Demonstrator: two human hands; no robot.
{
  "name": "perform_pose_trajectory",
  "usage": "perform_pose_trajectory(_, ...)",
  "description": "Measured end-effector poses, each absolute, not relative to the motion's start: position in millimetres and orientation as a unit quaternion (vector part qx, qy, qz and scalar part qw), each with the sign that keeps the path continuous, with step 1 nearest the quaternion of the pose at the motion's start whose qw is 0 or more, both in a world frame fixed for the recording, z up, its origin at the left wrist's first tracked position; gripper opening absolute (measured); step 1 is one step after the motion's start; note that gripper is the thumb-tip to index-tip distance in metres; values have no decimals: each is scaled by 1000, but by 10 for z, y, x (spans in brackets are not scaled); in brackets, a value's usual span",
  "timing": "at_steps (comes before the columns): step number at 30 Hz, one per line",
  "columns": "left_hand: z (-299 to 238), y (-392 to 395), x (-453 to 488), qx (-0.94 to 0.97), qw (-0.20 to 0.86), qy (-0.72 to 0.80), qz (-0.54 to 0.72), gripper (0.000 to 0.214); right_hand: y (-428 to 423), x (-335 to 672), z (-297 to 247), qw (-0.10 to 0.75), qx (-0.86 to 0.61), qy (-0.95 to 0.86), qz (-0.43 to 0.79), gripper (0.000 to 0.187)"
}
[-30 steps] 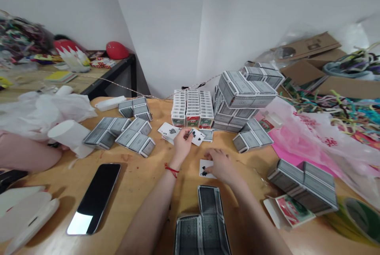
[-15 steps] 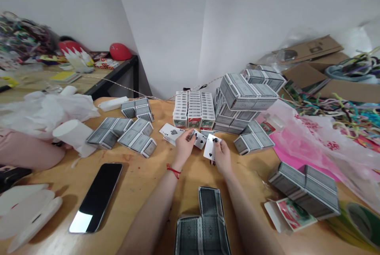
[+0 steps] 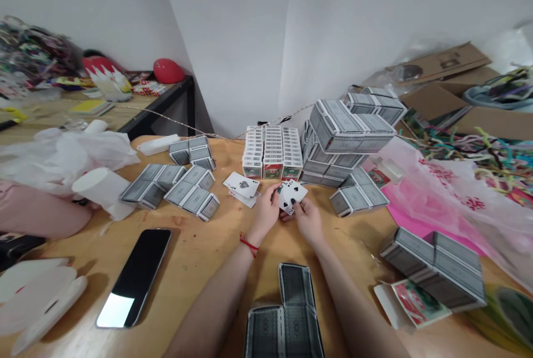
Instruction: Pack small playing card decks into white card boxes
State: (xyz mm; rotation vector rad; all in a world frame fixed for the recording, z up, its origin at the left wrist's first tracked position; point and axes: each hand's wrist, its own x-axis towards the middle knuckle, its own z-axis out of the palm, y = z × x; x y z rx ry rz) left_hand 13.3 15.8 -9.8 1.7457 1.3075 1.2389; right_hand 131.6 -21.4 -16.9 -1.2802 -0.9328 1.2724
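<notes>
White playing cards (image 3: 296, 190) with spade marks are held between my two hands over the middle of the table. My left hand (image 3: 266, 211) pinches their left edge, a red string bracelet on its wrist. Closed on the lower right edge, my right hand (image 3: 308, 220) has its thumb on the face and fingers partly hidden beneath. Just left of my left hand lie loose playing cards (image 3: 242, 183), an ace of spades on top. Between my forearms stands a grey L-shaped block built of cards (image 3: 296, 297).
Behind my hands stand rows of card boxes (image 3: 272, 150), beside a tall pile of grey card blocks (image 3: 352, 127). More card blocks (image 3: 194, 194) sit left, near a phone (image 3: 135, 277). At right lie an opened card box (image 3: 418, 302) and pink plastic (image 3: 433, 191).
My hands have come together, and the cards they held apart now overlap. The left hand has shifted right, away from the loose cards on the table.
</notes>
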Motion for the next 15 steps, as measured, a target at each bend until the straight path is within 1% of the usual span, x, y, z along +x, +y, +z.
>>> perform_pose_trajectory(4, -79, 131, 137, 665, 334, 487, 457, 33, -226, 1321, -159, 510, -532, -401, 544, 39)
perform_pose_trajectory(9, -99, 138, 151, 650, 363, 486, 457, 31, -239, 1298, -145, 497, -532, -418, 543, 38)
perform_pose_trajectory(15, -146, 157, 153, 634, 394, 483, 458, 29, -239, 1287, -166, 517, -553, -416, 504, 33)
